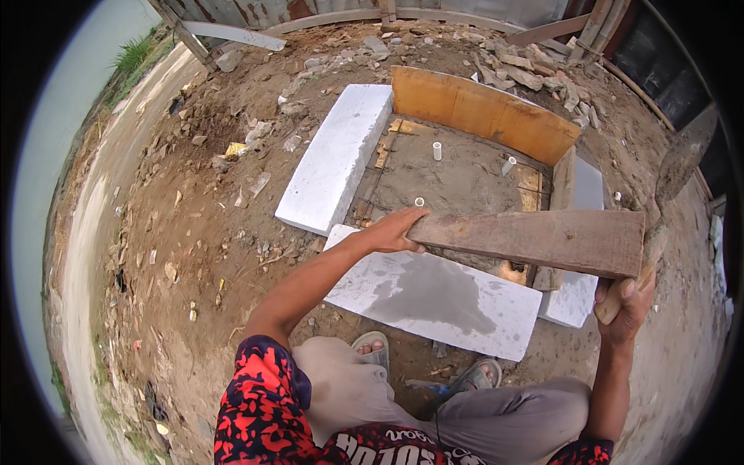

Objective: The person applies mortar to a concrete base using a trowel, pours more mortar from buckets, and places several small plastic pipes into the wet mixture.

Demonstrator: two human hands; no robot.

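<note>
Two hands share the work here. Our left hand (397, 231) reaches forward on a nearly straight arm, fingers together and lying flat over the left end of a weathered wooden plank (535, 240), thumb tucked under its edge. We see the plank lying crosswise above a wet cement bed (457, 178), which is framed by white blocks (337, 159) and an orange plywood board (480, 108). Our right hand (626, 298) is raised with the elbow bent, fist closed round the wooden handle of a trowel (682, 159), whose grey blade points up and away beyond the plank's right end. Three short white pipe stubs (437, 150) stand upright in the cement. Below, our sandalled feet (372, 349) rest beside the nearest block.
</note>
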